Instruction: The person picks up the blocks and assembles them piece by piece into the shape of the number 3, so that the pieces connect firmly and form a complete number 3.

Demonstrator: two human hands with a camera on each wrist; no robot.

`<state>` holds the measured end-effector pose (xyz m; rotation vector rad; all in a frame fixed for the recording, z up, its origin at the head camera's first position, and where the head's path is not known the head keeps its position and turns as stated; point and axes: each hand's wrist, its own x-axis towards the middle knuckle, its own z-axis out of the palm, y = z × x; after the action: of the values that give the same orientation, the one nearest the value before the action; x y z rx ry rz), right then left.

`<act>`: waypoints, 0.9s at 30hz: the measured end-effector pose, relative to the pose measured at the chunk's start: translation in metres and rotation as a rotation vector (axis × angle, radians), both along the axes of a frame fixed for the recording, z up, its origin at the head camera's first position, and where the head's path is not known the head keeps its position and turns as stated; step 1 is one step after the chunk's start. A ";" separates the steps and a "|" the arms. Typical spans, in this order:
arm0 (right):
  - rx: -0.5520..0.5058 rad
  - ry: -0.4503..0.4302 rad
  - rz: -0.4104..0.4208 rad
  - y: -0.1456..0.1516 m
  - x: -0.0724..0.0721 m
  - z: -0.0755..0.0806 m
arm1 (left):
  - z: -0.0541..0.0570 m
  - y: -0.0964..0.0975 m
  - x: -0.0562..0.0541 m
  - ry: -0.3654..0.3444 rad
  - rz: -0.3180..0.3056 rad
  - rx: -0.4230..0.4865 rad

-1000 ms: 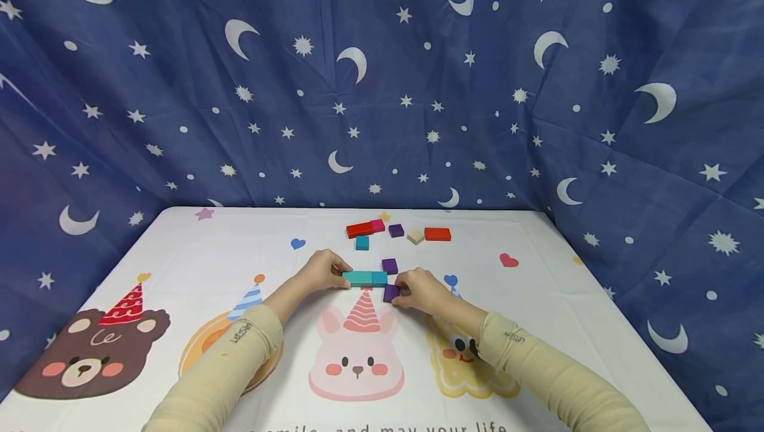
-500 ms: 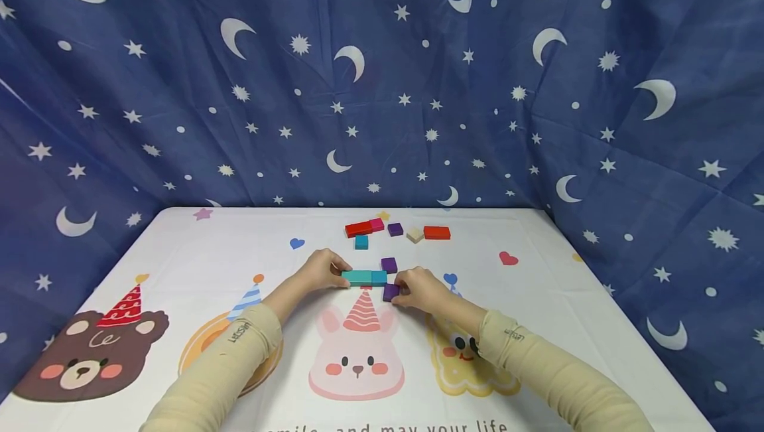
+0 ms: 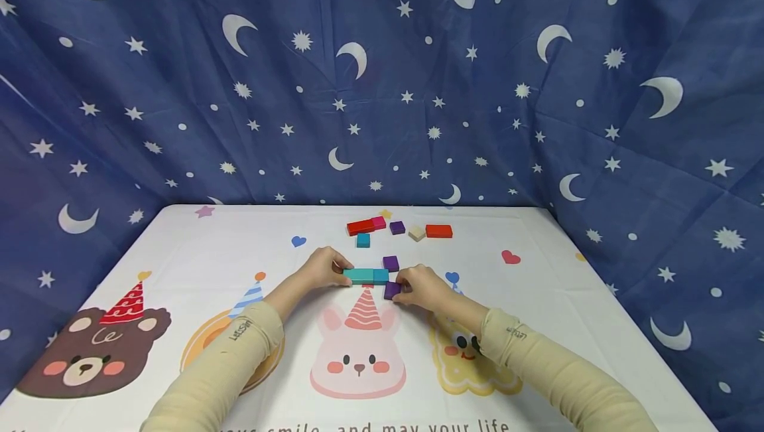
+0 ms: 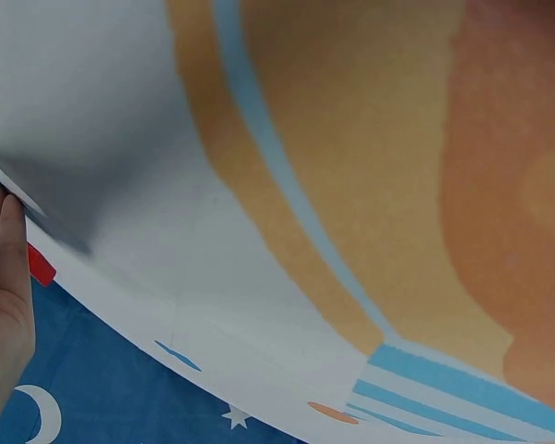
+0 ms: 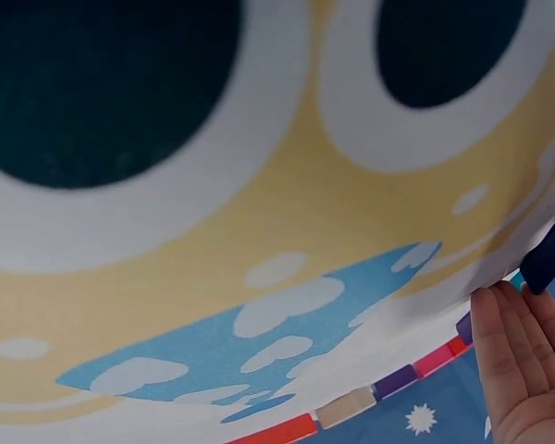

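A dark blue curtain (image 3: pixel 382 120) is hanging behind a white table (image 3: pixel 567 299), and two pale sleeves are reaching in from the near edge. The right hand (image 3: pixel 422 287) is pinching a near purple block (image 3: pixel 391 290) between thumb and fingertips, the gap only as wide as the block. The left hand (image 3: pixel 321 267) is curving its thumb and forefinger around the left end of a long teal block (image 3: pixel 359 277); it is seemingly pinching it lightly, though the left wrist view is catching barely a corner of green. Both blocks are lying on the table, above the printed rabbit (image 3: pixel 358 365).

At the far side, a red block (image 3: pixel 361 227) and an orange block (image 3: pixel 438 231) are lying among smaller pieces. A blue block (image 3: pixel 381 277) is touching the teal one's right end, and a middle purple block (image 3: pixel 390 263) is sitting just beyond its far right corner.

The step in hand is looking like fitting small pieces around that row's right end. The next move is probably calling for a slight, flat nudge from the right hand, with the left bracing the row.
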<state>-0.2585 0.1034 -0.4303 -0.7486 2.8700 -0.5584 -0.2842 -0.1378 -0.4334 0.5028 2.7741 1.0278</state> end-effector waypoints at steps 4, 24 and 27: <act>-0.002 0.000 0.001 0.000 0.000 -0.001 | -0.001 -0.001 0.000 0.001 0.002 0.005; -0.004 -0.018 -0.014 0.000 0.001 -0.001 | -0.001 0.001 0.001 -0.011 0.016 0.025; -0.008 -0.014 -0.012 0.000 0.001 0.000 | -0.001 0.001 0.000 -0.015 0.012 0.025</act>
<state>-0.2571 0.1034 -0.4307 -0.7262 2.8628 -0.5747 -0.2842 -0.1371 -0.4344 0.4803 2.7577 1.0660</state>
